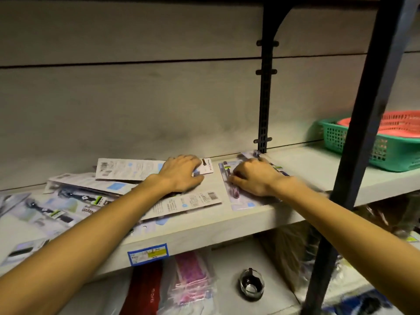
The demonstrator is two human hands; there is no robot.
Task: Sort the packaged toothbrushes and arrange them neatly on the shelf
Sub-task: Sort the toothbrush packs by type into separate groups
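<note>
Both hands were on the shelf [227, 226], palms down. L hand [181, 172] lay flat on a white pack [127, 169] that sat near the back wall, fingers fairly straight and spread over its right end, thumb toward the front; it pressed rather than gripped. Under the wrist a second pack [193, 201] lay back-side up w/ barcode showing, angled toward the shelf edge. Left of that, a loose pile [68, 201] of packs overlapped at odd angles, some w/ dark brushes visible through the blister.

R hand [252, 178] rested on a separate stack [238, 201] just right of the L hand's packs, apart from the pile. Its fingers were curled down onto the top card; motion blur, so can't tell if they pinched it or only pressed. A purple brush showed in that stack.

Farther right, behind a dark post [368, 123], a green basket [363, 146] held a red basket [400, 121]. A blue price tag [147, 254] sat on the shelf's front edge.
</note>
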